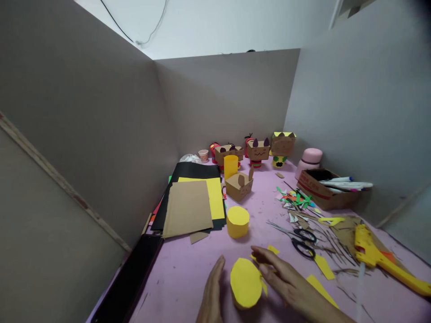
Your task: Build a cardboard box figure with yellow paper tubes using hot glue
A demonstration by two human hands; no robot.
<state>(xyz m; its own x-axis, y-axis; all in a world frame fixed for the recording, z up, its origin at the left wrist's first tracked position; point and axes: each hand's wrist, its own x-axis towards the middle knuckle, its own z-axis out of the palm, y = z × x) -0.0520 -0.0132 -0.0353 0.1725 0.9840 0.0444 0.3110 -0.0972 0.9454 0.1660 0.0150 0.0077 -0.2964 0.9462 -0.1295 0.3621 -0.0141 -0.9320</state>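
Two hands flank one yellow paper cylinder (245,283) at the near counter (188,273) edge | left hand (212,291) flat, open, steadying its side | right hand (286,280) open, fingers spread against it, nothing gripped | second yellow cylinder (237,221) stood apart behind | scissors (301,240) laid within right reach.

Matt yellow paper cylinder (245,283); smooth pink tabletop (188,273); glossy plastic glue gun (380,258).

hands: left hand (211,291), right hand (286,282) | bare, no gloves | rings: none | sleeves: none visible
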